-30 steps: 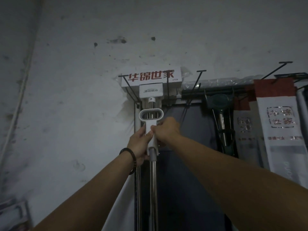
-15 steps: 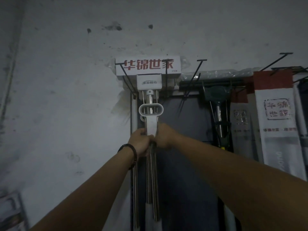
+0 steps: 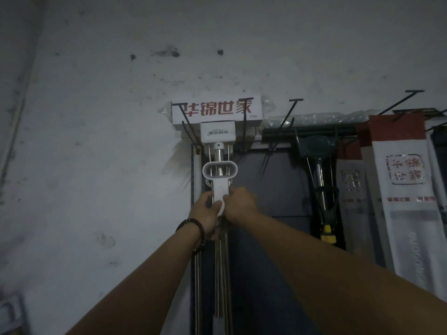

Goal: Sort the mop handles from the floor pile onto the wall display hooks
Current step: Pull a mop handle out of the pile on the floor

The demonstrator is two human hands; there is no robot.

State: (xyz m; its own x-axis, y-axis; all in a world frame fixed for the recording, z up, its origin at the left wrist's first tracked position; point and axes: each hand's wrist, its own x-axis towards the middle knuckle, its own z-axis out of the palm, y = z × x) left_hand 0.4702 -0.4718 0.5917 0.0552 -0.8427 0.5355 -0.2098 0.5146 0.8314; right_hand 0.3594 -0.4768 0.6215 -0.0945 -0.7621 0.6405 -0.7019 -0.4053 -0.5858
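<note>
A mop handle with a white plastic loop grip (image 3: 219,170) and steel rods hangs upright at the wall display. My left hand (image 3: 205,210) and my right hand (image 3: 239,204) both clasp its white stem just below the loop, one on each side. Above it sits a white mop head box with red characters (image 3: 216,111), hung between black wire hooks (image 3: 187,128). The handle's lower rods (image 3: 221,274) run down between my forearms.
More black hooks (image 3: 289,114) stick out from the wall to the right. A dark green mop (image 3: 319,151) with a yellow band and white-and-red packaged mops (image 3: 406,180) hang there. A dark panel (image 3: 266,189) lies behind. Bare stained wall fills the left.
Both hands have slid a little lower on the white stem, and the handle's loop sits slightly lower under the mop head box. The view has shifted a little.
</note>
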